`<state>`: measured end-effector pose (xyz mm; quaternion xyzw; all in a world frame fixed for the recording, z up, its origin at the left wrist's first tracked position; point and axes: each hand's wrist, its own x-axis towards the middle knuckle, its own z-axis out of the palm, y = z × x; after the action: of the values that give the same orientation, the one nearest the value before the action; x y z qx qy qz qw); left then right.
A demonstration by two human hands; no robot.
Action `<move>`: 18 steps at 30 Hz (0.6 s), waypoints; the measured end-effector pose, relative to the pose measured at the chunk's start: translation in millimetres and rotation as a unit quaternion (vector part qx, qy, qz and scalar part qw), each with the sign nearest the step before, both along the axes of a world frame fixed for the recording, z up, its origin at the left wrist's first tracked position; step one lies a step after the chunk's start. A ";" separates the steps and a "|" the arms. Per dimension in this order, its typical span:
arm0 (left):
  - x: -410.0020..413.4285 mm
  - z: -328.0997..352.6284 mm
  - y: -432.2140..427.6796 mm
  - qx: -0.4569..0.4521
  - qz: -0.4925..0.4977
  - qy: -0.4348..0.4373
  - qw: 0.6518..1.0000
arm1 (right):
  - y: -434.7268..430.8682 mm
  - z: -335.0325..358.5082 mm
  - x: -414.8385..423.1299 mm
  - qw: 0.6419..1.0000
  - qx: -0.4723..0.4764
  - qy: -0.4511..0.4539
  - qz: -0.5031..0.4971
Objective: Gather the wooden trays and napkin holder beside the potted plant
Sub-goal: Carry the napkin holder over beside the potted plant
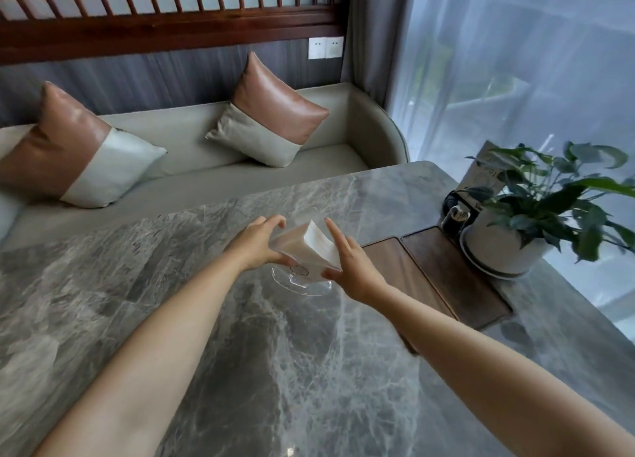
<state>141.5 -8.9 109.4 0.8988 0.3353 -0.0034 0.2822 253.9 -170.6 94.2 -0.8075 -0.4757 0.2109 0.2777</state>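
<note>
A clear napkin holder (304,278) with a round base and a stack of white napkins (311,247) sits mid-table. My left hand (257,242) grips its left side. My right hand (347,264) touches its right side, thumb under the stack and fingers spread. Two dark wooden trays lie side by side to the right: one tray (405,274) partly under my right forearm, the other tray (453,274) reaching the potted plant (536,209) in its white pot at the table's right edge.
The grey marble table (275,370) fills the foreground. A small dark object (455,216) and a card stand behind the pot. A grey bench sofa with two cushions (271,113) runs along the far side. A curtained window is on the right.
</note>
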 end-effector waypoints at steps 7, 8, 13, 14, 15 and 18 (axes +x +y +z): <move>55.7 31.7 -66.3 0.020 -0.079 -0.039 0.996 | -78.1 31.4 46.6 0.997 0.026 -0.025 -0.060; 65.4 33.5 -77.4 0.020 -0.089 -0.047 0.995 | -91.2 34.3 53.2 0.997 0.029 -0.028 -0.072; 120.5 40.0 -141.6 0.015 -0.156 -0.076 0.985 | -164.6 44.8 87.3 0.990 0.030 -0.039 -0.130; 132.0 40.3 -155.7 0.015 -0.171 -0.079 0.982 | -180.4 45.4 93.8 0.989 0.028 -0.042 -0.139; 143.6 39.8 -169.9 0.016 -0.185 -0.079 0.979 | -196.2 45.2 100.3 0.988 0.027 -0.044 -0.149; 177.1 36.0 -212.7 0.016 -0.225 -0.072 0.972 | -242.5 41.8 119.8 0.981 0.018 -0.049 -0.186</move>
<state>318.6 -221.6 145.4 0.9534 0.1034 0.0035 0.2833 373.7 -413.1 136.0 -0.8860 -0.3339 0.1074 0.3032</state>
